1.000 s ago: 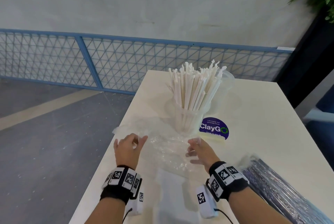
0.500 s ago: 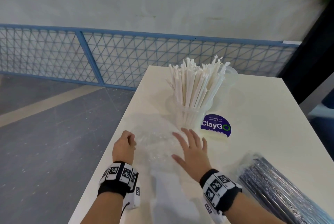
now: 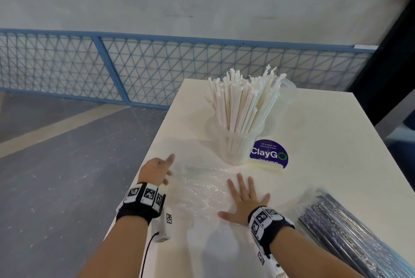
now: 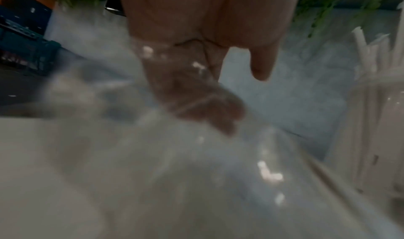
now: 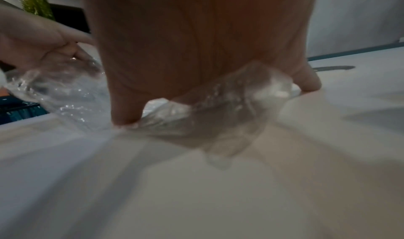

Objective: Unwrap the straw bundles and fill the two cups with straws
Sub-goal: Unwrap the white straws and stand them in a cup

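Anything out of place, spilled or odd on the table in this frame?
A few white straws lie loose on the table beside the filled cup, partly over the purple sticker. The empty clear wrapper lies crumpled under the flat right hand.

R hand flat, splayed; L hand loosely open.

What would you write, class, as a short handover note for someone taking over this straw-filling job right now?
Right hand: flat, fingers spread, pressing the empty clear plastic wrap onto the white table.
Left hand: at the wrap's left edge, fingers on the film; grip unclear.
Done: one clear cup stands full of white paper-wrapped straws.
Left: the dark straw bundle at the near right is still wrapped. A second clear cup stands behind the first, apparently empty.
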{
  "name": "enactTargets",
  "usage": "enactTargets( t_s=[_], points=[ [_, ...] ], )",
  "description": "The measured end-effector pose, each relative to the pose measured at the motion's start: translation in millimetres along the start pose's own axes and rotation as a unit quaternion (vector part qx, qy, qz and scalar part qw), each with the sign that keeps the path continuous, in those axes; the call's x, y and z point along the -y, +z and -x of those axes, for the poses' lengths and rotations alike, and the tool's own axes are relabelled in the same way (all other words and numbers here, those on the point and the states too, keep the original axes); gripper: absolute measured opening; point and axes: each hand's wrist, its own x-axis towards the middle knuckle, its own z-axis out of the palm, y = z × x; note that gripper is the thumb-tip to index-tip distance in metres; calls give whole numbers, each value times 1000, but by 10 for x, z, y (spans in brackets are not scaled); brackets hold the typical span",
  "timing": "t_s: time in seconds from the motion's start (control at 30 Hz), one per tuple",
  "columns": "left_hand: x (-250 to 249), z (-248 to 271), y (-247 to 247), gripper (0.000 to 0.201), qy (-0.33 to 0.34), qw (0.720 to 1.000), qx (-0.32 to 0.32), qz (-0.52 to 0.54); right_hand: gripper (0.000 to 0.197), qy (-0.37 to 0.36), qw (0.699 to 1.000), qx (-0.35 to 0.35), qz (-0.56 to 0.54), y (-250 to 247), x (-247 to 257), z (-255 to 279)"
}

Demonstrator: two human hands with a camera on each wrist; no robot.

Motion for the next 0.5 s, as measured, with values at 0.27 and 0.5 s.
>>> enactTargets(
  t_s=[0.27,0.5],
  points=[
    [-247,68,65,15,68,964,-203,-155,101,9,1000,12,-10,30,21,19],
    [-188,457,709,96,122,900,160,-386,101,9,1000,17,-8,12,28,18]
  ],
)
